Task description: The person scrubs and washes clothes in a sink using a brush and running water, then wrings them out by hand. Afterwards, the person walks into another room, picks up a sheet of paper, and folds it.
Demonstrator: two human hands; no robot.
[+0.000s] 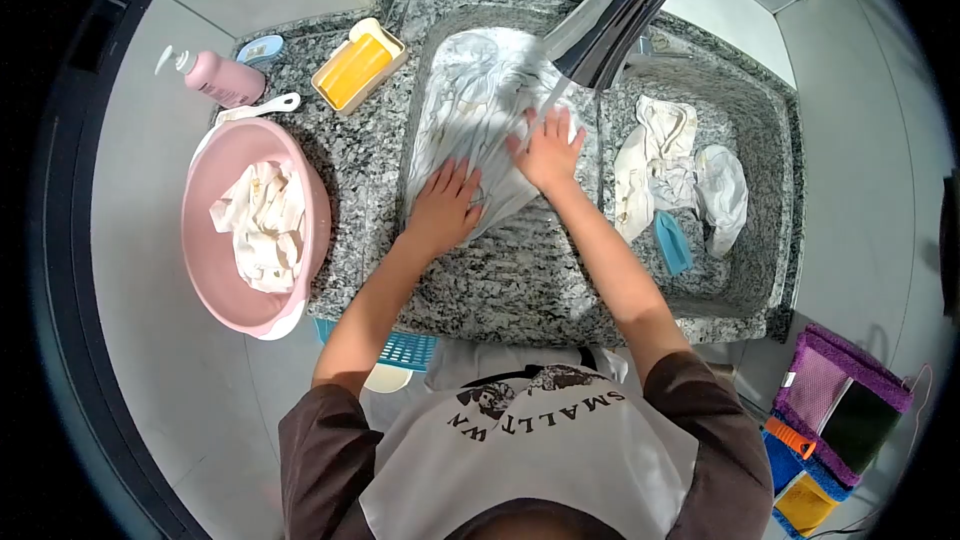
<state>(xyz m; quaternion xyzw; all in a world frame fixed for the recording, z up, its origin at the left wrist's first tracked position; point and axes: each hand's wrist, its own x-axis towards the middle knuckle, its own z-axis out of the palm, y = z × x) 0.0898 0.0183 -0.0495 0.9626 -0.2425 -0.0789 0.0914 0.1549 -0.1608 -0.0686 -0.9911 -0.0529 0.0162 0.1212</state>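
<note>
White cloth (478,105) lies on the left side of the sink (500,290) under our flattened left hand (440,212) and spread-fingered right hand (548,155), neither gripping it, so we judge uneven pressing could make it slip or bunch.

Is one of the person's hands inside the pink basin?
No, the left hand and the right hand both lie on the white cloth, apart from the pink basin.

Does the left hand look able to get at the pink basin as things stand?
Probably yes: the left hand rests open on the cloth, and only bare counter seems to separate it from the pink basin.
</note>
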